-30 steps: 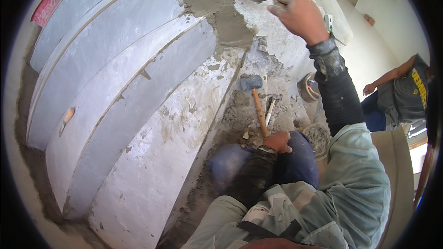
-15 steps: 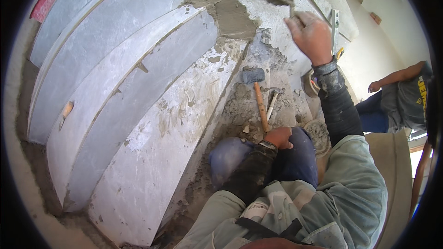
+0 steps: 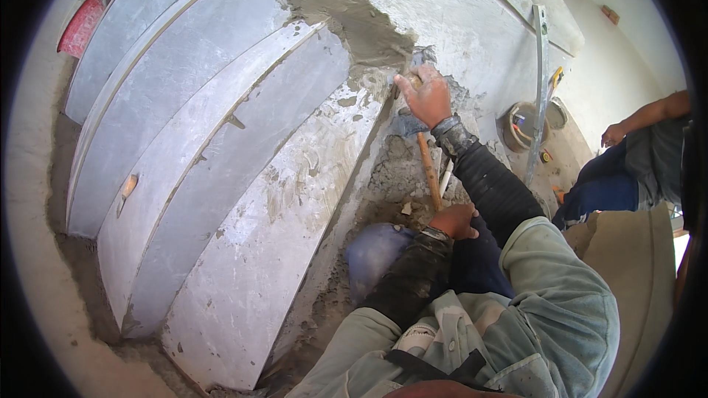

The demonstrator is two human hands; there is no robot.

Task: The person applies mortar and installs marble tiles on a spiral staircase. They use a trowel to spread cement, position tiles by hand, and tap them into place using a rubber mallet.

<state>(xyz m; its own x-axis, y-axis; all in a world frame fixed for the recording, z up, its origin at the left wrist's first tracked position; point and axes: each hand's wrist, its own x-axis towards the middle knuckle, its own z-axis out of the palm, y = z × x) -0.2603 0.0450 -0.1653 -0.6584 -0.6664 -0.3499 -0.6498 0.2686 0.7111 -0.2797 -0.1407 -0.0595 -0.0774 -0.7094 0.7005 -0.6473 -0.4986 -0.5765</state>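
My right hand (image 3: 425,96) is closed round the handle of a trowel, low over the corner where grey mortar (image 3: 354,22) meets the top end of a pale stair slab (image 3: 273,184). Most of the trowel's blade is hidden or lost against the mortar. Just below that hand lies a rubber mallet (image 3: 428,166) with a wooden handle; its dark head is partly covered. A pale-handled tool (image 3: 446,177) lies beside it. My left hand (image 3: 455,221) rests on my knee with its fingers curled and nothing visible in them.
Curved grey steps (image 3: 184,51) rise on the left, with a small wooden-handled tool (image 3: 128,186) on one. A red container (image 3: 81,26) stands beyond. To the right are a bucket (image 3: 516,136), a spirit level (image 3: 541,81) leaning upright, and a co-worker (image 3: 641,155).
My right hand has swung down and left with the trowel, from above the wall to the mortared corner. My left hand has stayed on my knee. The view has shifted slightly.
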